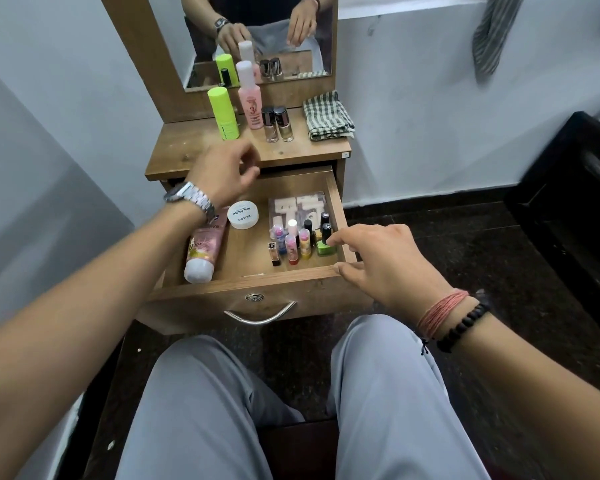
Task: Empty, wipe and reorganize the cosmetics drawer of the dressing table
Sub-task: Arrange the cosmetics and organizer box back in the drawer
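A person's 2 hands reach over an open wooden drawer (333, 199) of a small dressing bench (194, 147). The left hand (222, 173), wearing a metal watch, hovers above the drawer's back edge, fingers loosely curled, grasping nothing. The right hand (378, 261) rests at the drawer's front right corner, fingertips touching a green nail polish bottle (324, 249); I cannot tell if it grips it. Between the hands lie a pink tube (203, 249), a white round jar (244, 215) and small upright bottles (293, 242). Beyond the left hand, on the bench, stand a green bottle (224, 114), a pink bottle (250, 98) and a folded checked cloth (328, 116).
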